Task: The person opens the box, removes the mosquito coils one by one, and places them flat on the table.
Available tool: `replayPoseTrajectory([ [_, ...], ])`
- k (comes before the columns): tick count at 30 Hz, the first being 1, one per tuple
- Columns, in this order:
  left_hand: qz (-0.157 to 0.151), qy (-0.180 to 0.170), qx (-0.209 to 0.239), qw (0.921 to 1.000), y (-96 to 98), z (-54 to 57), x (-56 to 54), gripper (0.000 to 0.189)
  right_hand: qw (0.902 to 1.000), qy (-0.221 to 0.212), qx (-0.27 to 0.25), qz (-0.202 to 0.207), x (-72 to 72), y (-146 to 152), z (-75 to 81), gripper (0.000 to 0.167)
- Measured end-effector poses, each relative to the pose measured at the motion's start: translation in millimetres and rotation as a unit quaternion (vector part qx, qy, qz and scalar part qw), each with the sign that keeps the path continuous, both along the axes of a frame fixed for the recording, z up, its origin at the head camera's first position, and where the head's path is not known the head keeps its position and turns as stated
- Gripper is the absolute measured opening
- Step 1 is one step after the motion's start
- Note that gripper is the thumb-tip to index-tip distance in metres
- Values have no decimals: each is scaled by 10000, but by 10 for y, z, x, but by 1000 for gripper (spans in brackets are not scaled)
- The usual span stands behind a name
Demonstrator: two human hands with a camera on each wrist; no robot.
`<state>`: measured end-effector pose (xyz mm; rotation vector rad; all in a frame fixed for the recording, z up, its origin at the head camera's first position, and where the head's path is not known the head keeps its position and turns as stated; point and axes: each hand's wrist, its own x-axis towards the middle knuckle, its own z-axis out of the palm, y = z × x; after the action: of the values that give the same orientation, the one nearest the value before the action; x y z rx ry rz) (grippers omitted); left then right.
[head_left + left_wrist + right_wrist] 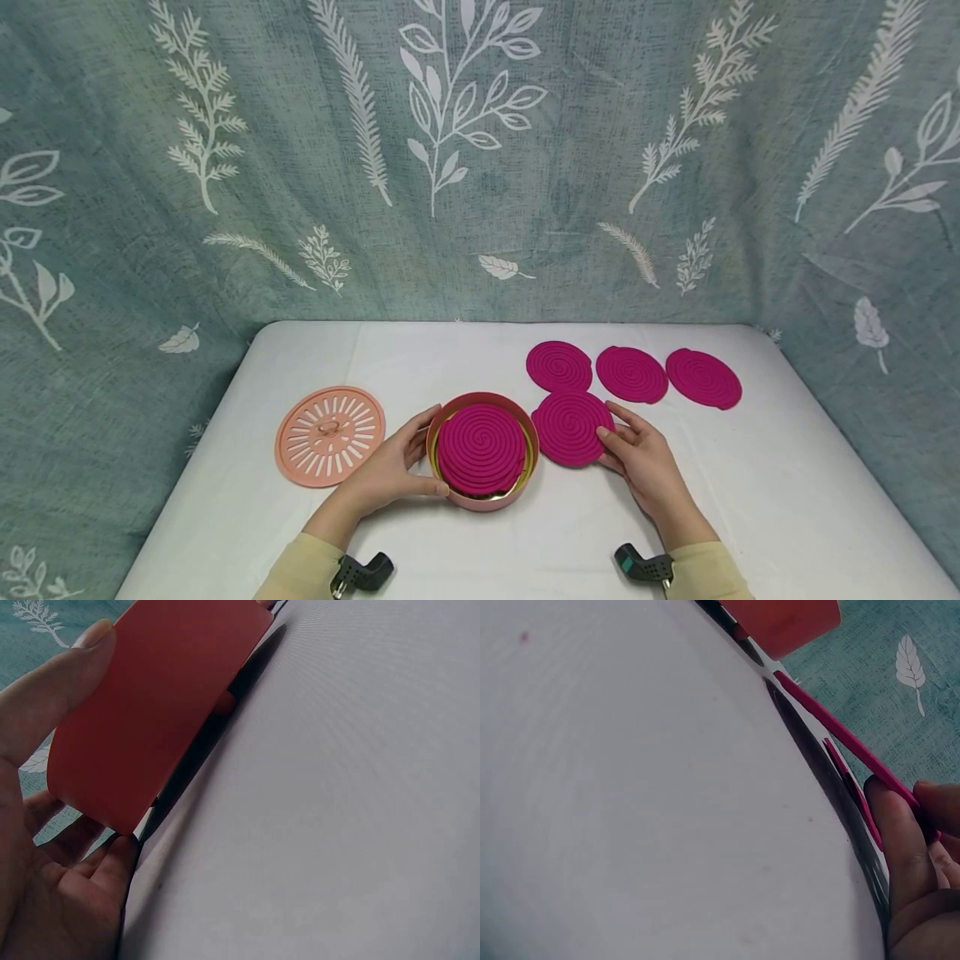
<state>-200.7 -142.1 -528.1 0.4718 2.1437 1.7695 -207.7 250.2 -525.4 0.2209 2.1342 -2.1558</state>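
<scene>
My left hand (390,467) holds a round pink tin (480,505) by its left side, thumb at the near rim and fingers round the far side. A magenta mosquito coil (482,450) lies inside, over the tin's golden interior. To the right, my right hand (641,458) pinches the edge of another magenta coil (572,429) between thumb and fingers. That coil is tilted and raised off the table in the right wrist view, near the red-looking tin wall (787,622). The left wrist view shows the tin's smooth outer wall (157,697) beside my thumb.
A peach slotted lid (328,427) with a small central loop lies left of the tin. Three more coils lie at the back right: one (558,365) behind the held coil, then another (632,374) and a last (703,379). Leaf-patterned cloth (465,283) hangs behind the white table (480,558).
</scene>
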Motion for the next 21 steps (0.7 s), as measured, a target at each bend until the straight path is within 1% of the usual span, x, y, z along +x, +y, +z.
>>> replayPoseTrajectory([
  [21, -49, -45, 117, 9999, -4, 11, -2, 118, 9998, -165, 125, 51, 12, -6, 14, 62],
])
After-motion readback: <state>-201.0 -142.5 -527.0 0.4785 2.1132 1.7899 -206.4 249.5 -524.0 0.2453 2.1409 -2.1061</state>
